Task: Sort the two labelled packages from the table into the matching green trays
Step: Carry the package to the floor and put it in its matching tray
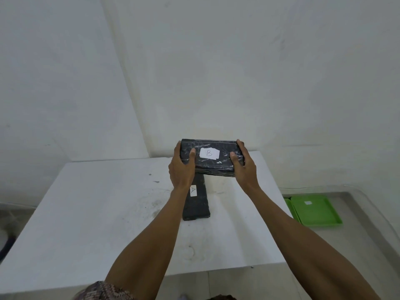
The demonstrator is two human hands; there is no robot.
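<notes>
A black wrapped package with a white label "B" is held up above the far part of the white table. My left hand grips its left end and my right hand grips its right end, thumbs on top. Below it, a second black package with a white label "A" lies flat on the table, partly hidden behind my left wrist. A green tray with a small white label sits on the floor to the right of the table; the edge of another green tray shows at its left.
White walls meet in a corner behind the table. Grey floor runs along the right side where the trays lie. A thin cable lies along the floor by the right wall. A dark object shows at the far left edge.
</notes>
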